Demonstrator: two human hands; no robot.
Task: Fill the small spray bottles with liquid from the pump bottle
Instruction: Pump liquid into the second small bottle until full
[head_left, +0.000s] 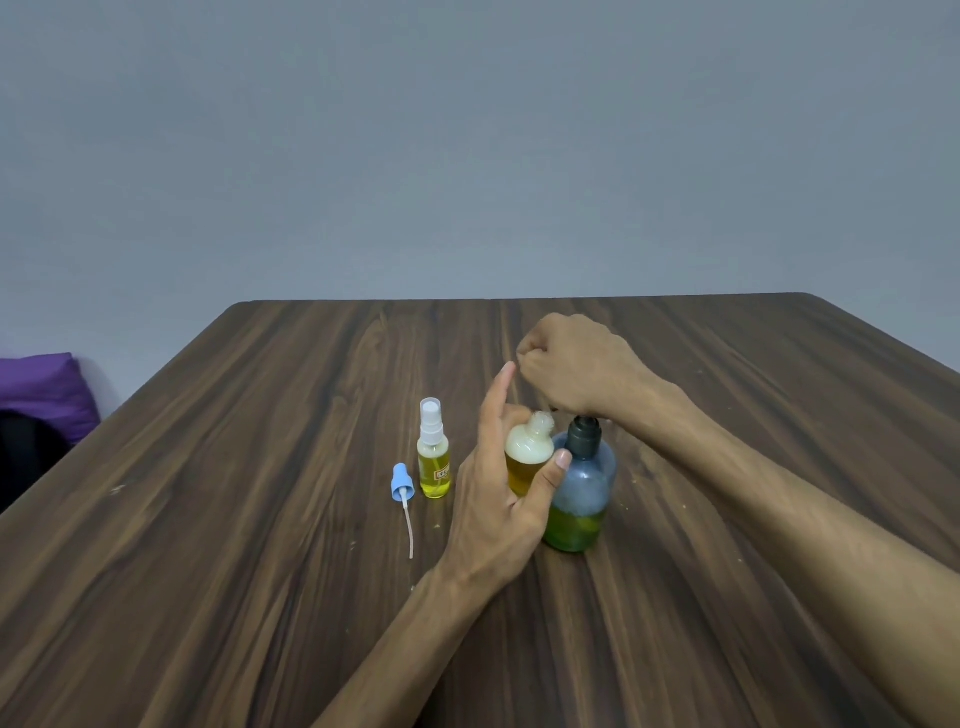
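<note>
Two risks. Uncapped small clear spray bottle (527, 460), pinched in left hand (501, 512), foaming at neck: overflow. Right hand (576, 364) fisted atop blue-grey translucent pump bottle (581, 493): hard press could tip it.

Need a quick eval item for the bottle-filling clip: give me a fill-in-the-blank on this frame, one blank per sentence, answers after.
1. The left hand holds the open spray bottle beside the ____ bottle.
2. The capped spray bottle stands upright and holds ____ liquid.
3. The blue sprayer head lies on the ____.
4. The right hand is above the pump bottle, whose remaining liquid looks ____.

Missing words: pump; yellow; table; green
</note>
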